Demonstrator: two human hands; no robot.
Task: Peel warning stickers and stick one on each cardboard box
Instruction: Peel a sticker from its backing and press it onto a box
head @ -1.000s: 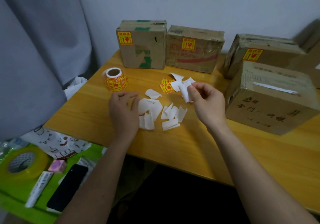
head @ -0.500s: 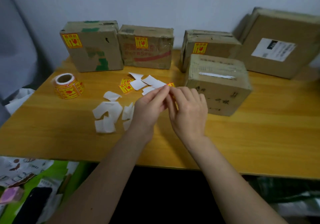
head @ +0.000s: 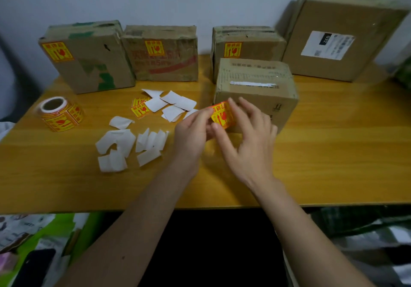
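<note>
Against the near box [head: 255, 86], a sticker [head: 222, 116] is pinched by the left hand [head: 191, 134]. It is apparently touched by the right hand [head: 249, 144], whose fingers are spread loosely.

Yellow-and-red warning sticker [head: 222, 115], hidden between the fingers half a second ago, now exposed at frame centre, against lower left front of nearest cardboard box [head: 255, 91]. Left hand [head: 191, 131] pinching its left edge; right hand [head: 249, 135] opened, fingers spread over box front.
</note>
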